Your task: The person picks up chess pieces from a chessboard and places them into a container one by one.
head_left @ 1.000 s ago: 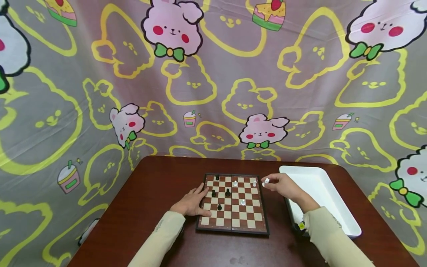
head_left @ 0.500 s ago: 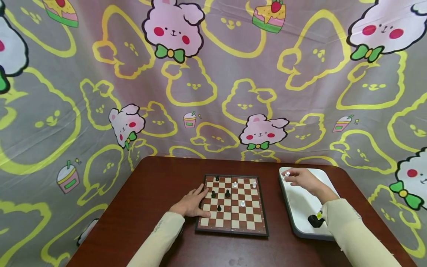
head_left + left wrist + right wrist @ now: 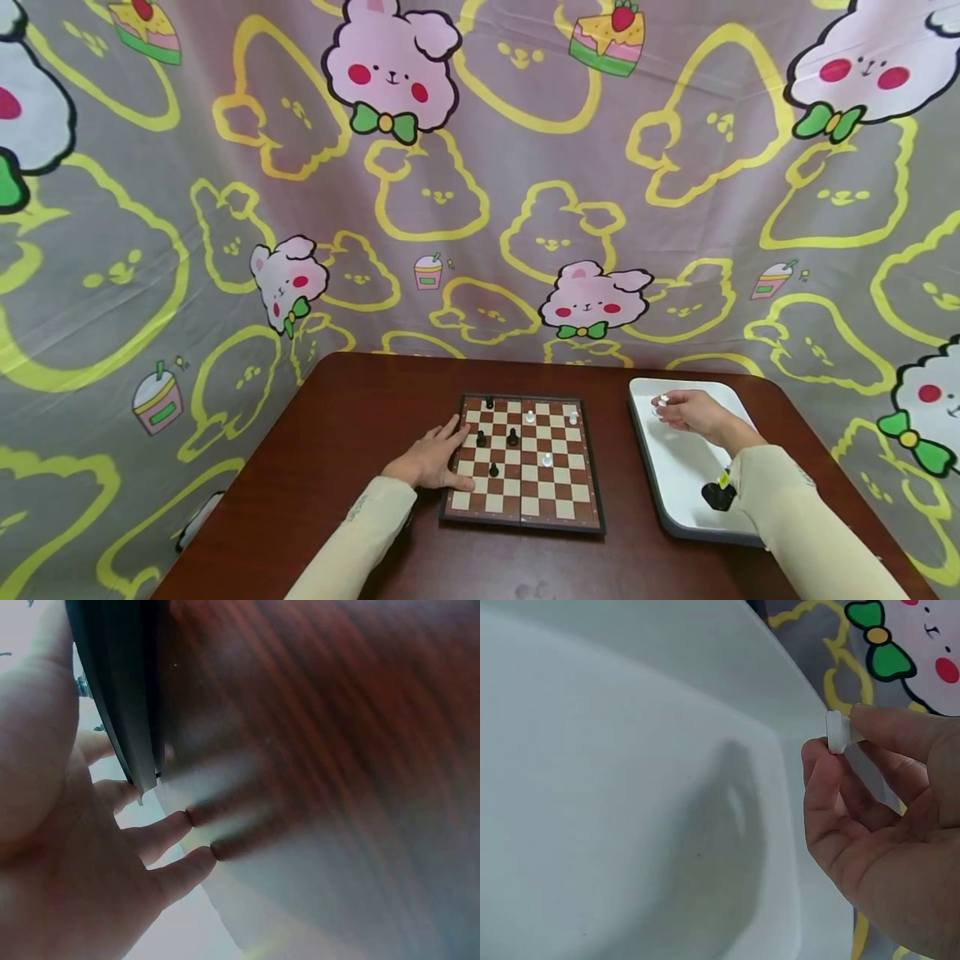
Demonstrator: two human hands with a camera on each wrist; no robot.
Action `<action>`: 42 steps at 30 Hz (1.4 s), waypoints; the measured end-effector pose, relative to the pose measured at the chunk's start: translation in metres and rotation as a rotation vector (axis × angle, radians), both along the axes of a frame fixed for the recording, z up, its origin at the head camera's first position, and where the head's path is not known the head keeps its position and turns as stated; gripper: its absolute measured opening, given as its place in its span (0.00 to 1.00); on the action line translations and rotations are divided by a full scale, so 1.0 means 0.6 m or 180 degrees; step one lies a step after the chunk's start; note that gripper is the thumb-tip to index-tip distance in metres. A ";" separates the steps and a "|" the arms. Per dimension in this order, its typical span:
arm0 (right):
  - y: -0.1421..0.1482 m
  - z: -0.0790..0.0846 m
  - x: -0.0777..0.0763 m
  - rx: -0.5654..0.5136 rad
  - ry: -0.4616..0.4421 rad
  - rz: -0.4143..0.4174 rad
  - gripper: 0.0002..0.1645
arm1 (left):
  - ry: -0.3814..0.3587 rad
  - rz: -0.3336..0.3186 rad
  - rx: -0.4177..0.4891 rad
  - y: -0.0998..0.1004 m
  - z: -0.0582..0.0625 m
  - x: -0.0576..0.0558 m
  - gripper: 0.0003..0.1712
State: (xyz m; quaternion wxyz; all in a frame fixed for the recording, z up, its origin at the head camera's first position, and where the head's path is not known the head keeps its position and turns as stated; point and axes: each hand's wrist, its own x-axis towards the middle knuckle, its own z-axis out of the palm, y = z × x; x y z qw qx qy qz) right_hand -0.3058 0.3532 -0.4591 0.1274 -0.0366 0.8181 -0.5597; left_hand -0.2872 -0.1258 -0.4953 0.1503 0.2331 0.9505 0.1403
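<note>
Head view: right hand (image 3: 693, 412) pinches unmarked white piece (image 3: 661, 403) over tray (image 3: 675, 475).

Open brown table (image 3: 352, 433) at centre-left of the frame, clear passage there. Mid-frame, the chessboard (image 3: 522, 461) carries scattered black and white pieces (image 3: 512, 435), with gaps between them. The left hand (image 3: 433, 457) blocks the board's left edge. Right of centre, the white tray (image 3: 678, 508) offers bare floor under the right hand (image 3: 692, 412).

Dark red-brown table (image 3: 337, 467): chessboard (image 3: 522, 462) at centre, white tray (image 3: 678, 467) at 3 o'clock.
</note>
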 end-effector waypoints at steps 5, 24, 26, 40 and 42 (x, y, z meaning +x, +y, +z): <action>0.006 -0.010 0.004 0.0052 -0.0019 -0.0077 0.23 | -0.0010 0.0011 0.0042 0.002 0.003 0.003 0.59; -0.025 0.022 0.003 0.0549 0.0338 -0.0071 0.25 | 0.0033 -0.0006 0.0028 -0.001 -0.002 -0.002 0.60; -0.039 0.025 0.001 0.0563 0.0365 -0.0056 0.25 | 0.0035 0.0007 0.0048 -0.002 -0.005 -0.002 0.60; -0.133 0.021 -0.009 0.0734 0.0481 0.0022 0.21 | 0.0038 -0.0019 0.0021 -0.003 -0.005 -0.002 0.59; -0.146 0.017 -0.011 0.0717 0.0456 0.0033 0.21 | 0.0042 -0.0026 0.0003 -0.003 -0.004 0.000 0.59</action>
